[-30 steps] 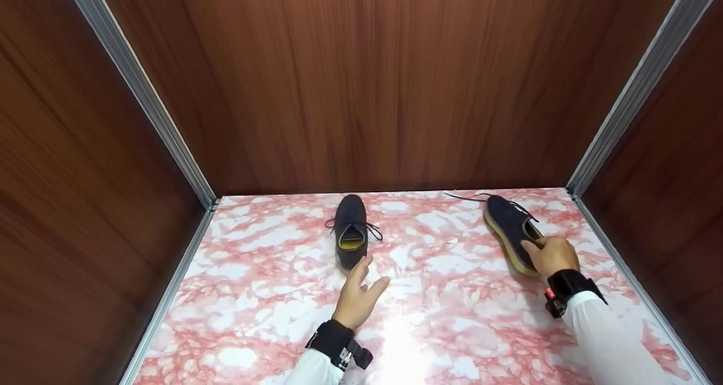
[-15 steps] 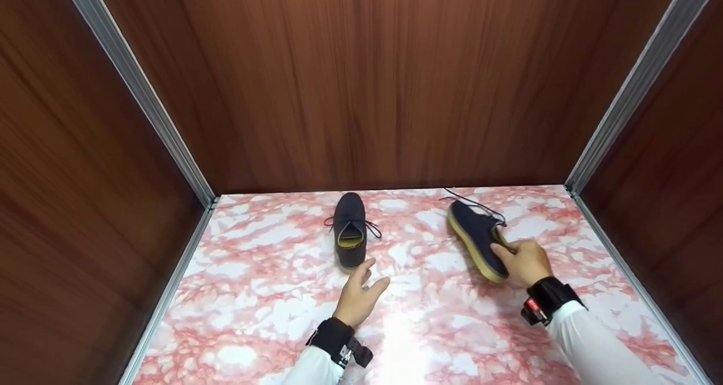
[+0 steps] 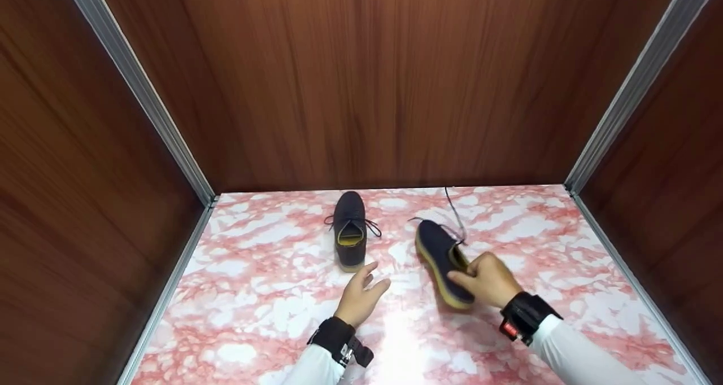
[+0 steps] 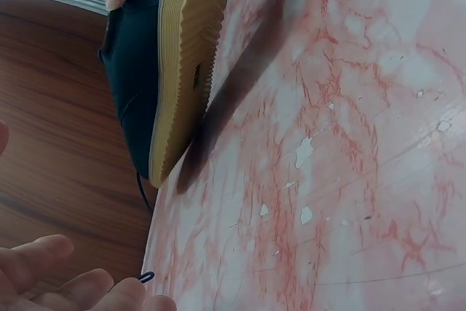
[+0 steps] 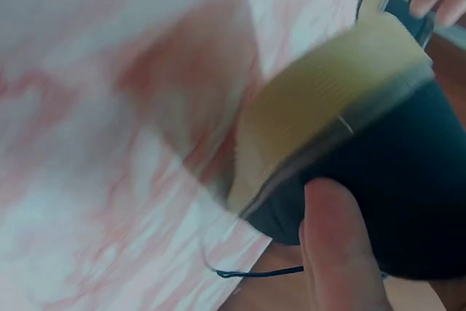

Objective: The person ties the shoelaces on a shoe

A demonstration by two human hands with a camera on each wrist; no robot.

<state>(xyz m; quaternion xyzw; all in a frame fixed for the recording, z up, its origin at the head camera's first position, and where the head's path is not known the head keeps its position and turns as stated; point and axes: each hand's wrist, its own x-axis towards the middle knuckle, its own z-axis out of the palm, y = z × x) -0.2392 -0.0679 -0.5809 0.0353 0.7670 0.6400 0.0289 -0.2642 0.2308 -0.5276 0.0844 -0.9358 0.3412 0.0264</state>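
My right hand [image 3: 490, 280] pinches a dark navy lace-up shoe [image 3: 434, 255] by the side of its heel opening, thumb outside. In the left wrist view this shoe [image 4: 138, 71] is tilted, its ribbed tan sole [image 4: 191, 63] showing and a shadow beneath it. Its lace [image 3: 454, 213] trails loose toward the back wall. A matching shoe [image 3: 350, 215] stands upright on the surface, toe toward the back wall, its lace tied in a bow. Just in front of that shoe's heel is my left hand [image 3: 360, 299], fingers relaxed and apart, holding nothing.
The surface [image 3: 254, 306] has a red and white marbled pattern with a bright glare near the middle front. Brown wood-grain panels [image 3: 384, 91] enclose it at the back and both sides. Grey metal strips [image 3: 152, 103] run along the corners.
My right hand has carried the loose-laced shoe left and nearer to me, toward the tied shoe, its lace swinging behind. The left hand and the tied shoe have stayed about where they were.
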